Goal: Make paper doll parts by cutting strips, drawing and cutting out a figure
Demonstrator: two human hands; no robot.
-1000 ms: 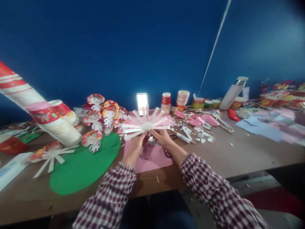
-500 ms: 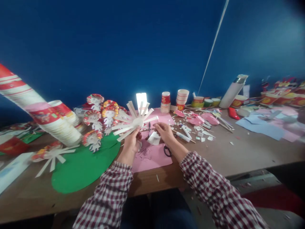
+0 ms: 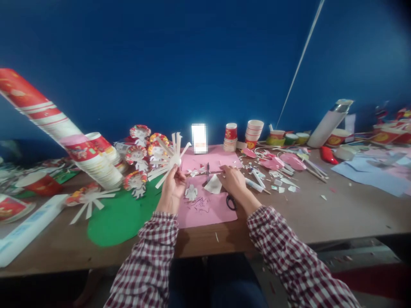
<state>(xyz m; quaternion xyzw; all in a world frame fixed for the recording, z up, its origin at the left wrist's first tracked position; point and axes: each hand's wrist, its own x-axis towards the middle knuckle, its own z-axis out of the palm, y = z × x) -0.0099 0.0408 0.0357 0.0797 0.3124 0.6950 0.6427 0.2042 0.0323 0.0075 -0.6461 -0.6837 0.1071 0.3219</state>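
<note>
My left hand (image 3: 174, 188) pinches the white paper cup cut into a fan of strips (image 3: 173, 160), held up over the pink paper's left side. My right hand (image 3: 233, 182) is closed low over the pink sheet (image 3: 208, 214), beside a folded white paper piece (image 3: 213, 184); whatever its fingertips grip is too small to make out. A small white paper figure (image 3: 191, 193) lies on the sheet near dark scribbles. Black scissor handles (image 3: 231, 202) show under my right wrist, and a dark pen (image 3: 207, 169) lies between my hands.
Green paper (image 3: 118, 222) and decorated paper figures (image 3: 136, 158) lie left, beside a leaning cup stack (image 3: 93, 167). A lit phone (image 3: 199, 139) and more cups (image 3: 230, 137) stand behind. Scraps, sticks and a glue tube (image 3: 254, 185) lie right.
My left hand has moved left with the strip-cut cup, uncovering the small figure. My right hand has lowered toward the pink sheet. The camera view has shifted slightly left.
</note>
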